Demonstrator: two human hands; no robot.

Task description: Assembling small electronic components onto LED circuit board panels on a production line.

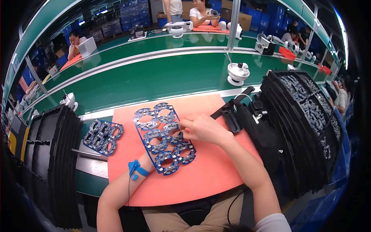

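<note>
A blue-edged panel of ring-shaped circuit boards (165, 135) is held up, tilted, over the orange mat. My left hand (156, 142) lies beneath it and supports it; the panel hides most of its fingers, with skin showing through the ring openings. A blue wrist strap (137, 169) with a thin cord circles the left wrist. At the panel's right edge, my right hand (201, 129) has its thumb and fingers closed on the middle row. A second, similar circuit board panel (102, 136) rests at the mat's left side, touched by neither hand.
Under the hands spreads the orange mat (216, 178). Stacked black trays (42, 154) flank me on the left; another tray stack (305, 116), loaded with boards, rises on the right beside a black bag (251, 131). A white round device (238, 73) stands on the green conveyor (174, 71). Other people sit beyond.
</note>
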